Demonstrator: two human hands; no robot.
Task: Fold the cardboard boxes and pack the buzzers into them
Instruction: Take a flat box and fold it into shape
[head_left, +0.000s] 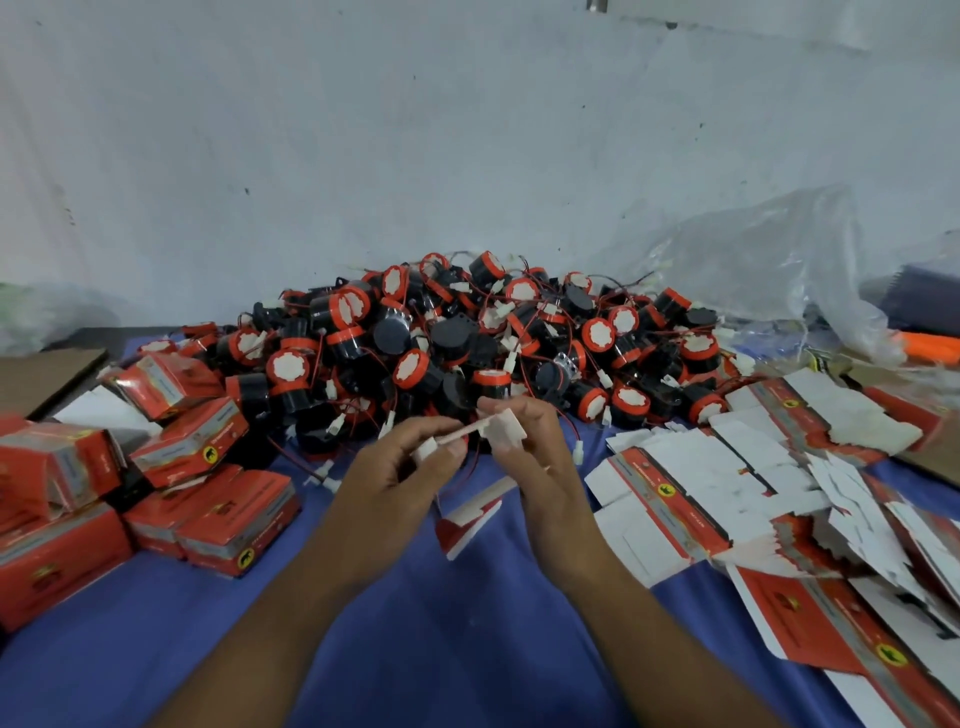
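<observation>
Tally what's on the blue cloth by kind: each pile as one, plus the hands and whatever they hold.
Hands: 2 (left hand, right hand)
Box blank, pinched by both hands: 1
Buzzer heap: 1
Folded-box pile: 1
Flat-blank spread: 1
Total: 6

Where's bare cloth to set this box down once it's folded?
Bare blue cloth lies nearest you, between the folded red cardboard boxes at left and the flat red-and-white cardboard blanks at right. The heap of black-and-orange round buzzers crowds the far middle.
</observation>
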